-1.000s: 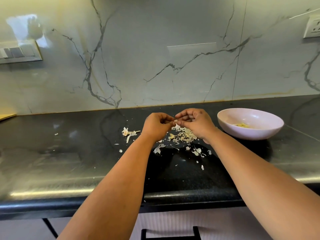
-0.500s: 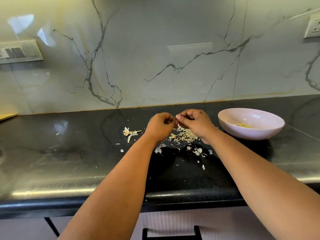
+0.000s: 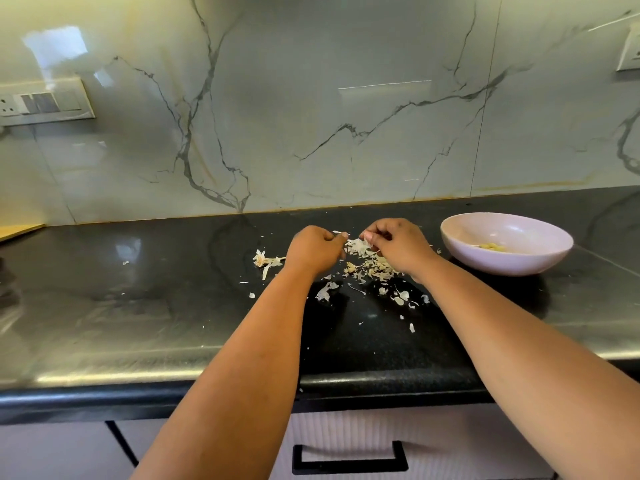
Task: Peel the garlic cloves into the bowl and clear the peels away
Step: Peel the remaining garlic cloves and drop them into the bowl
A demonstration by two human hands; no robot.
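My left hand [image 3: 315, 249] is closed, pinching a small garlic clove [image 3: 341, 233] whose pale tip shows at the fingertips. Just right of it, my right hand [image 3: 398, 245] pinches a white strip of garlic peel [image 3: 367, 242]. Both hands hover over a heap of loose peels [image 3: 370, 265] on the black counter. The pale pink bowl [image 3: 502, 266] stands to the right of my right hand, with a few peeled cloves [image 3: 490, 247] lying inside it.
A garlic stem with husk [image 3: 265, 261] lies left of my left hand. Peel flakes [image 3: 401, 299] are scattered toward the counter's front edge [image 3: 207, 379]. A marble backsplash rises behind, and a drawer handle [image 3: 348, 460] is below.
My hands were touching at the fingertips; now they have drawn slightly apart, the right one coming away with a strip of peel. The bowl and the peel heap have not moved.
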